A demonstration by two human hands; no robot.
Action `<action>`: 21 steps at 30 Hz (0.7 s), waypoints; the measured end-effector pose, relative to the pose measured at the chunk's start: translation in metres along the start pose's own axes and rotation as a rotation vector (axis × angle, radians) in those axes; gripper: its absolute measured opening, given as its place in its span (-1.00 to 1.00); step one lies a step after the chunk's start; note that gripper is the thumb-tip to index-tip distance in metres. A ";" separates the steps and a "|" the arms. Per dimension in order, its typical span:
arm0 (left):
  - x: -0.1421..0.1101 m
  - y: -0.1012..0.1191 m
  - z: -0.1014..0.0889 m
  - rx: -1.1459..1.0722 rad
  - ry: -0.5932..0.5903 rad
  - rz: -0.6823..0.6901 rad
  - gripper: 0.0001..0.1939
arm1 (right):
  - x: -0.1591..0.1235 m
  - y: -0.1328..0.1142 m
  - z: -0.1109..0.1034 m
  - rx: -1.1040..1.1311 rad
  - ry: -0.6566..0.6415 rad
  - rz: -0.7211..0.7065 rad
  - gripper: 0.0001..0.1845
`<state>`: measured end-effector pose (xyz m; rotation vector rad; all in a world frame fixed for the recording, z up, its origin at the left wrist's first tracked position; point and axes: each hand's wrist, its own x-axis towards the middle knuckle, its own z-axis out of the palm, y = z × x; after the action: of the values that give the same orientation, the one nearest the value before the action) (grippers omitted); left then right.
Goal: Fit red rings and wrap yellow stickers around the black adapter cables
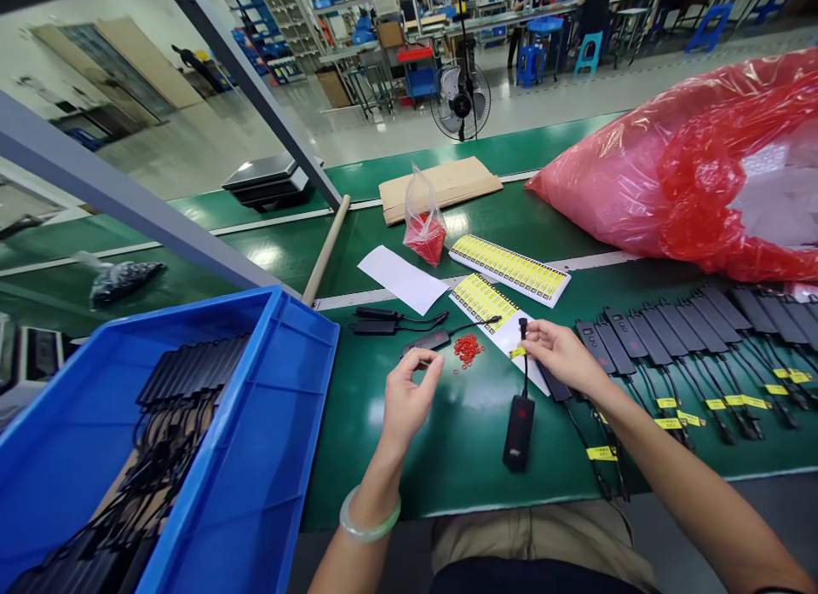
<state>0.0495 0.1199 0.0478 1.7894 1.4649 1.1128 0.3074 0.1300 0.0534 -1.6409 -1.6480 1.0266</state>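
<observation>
My right hand (566,355) pinches the cable of a black box-shaped device (518,432) close to its connector. A yellow label (517,352) sits on that cable beside my fingertips, and the device's body rests on the green table. To the left, my left hand (412,394) is raised with thumb and forefinger drawn together; anything between them is too small to make out. Just beyond it lies a small pile of red rings (469,350). Another black device (427,342) lies behind my left fingers. Yellow label sheets (484,297) lie partly under the right hand's area.
A blue bin (300,406) with cabled black devices stands at left. Rows of labelled devices (652,338) line the right side. Behind are a bag of red rings (425,232), white paper (402,279), cardboard (447,185) and a large red plastic bag (639,159).
</observation>
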 end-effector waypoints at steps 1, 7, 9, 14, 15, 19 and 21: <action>0.006 -0.008 0.003 0.054 -0.022 0.016 -0.81 | 0.005 0.003 -0.002 -0.071 0.047 0.004 -0.80; 0.038 -0.054 0.010 0.308 -0.132 0.084 -0.69 | 0.046 0.009 -0.006 -0.402 0.111 0.030 -0.79; 0.044 -0.057 0.012 0.365 -0.163 0.110 -0.67 | 0.068 0.016 -0.005 -0.463 0.068 0.067 -0.79; 0.062 -0.045 0.037 0.433 -0.305 0.224 -0.52 | 0.113 0.034 -0.004 -0.523 -0.101 0.129 -0.73; 0.068 -0.042 0.046 0.442 -0.341 0.244 -0.46 | 0.116 0.036 -0.004 -0.528 -0.124 0.133 -0.73; 0.092 -0.037 0.081 0.485 -0.465 0.269 -0.18 | 0.117 0.039 -0.001 -0.541 -0.141 0.135 -0.72; 0.101 -0.037 0.093 0.503 -0.509 0.258 -0.12 | 0.115 0.039 -0.001 -0.531 -0.126 0.125 -0.72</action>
<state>0.1177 0.2339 -0.0044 2.4339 1.2853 0.3418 0.3220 0.2417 0.0084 -2.0712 -2.0483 0.8024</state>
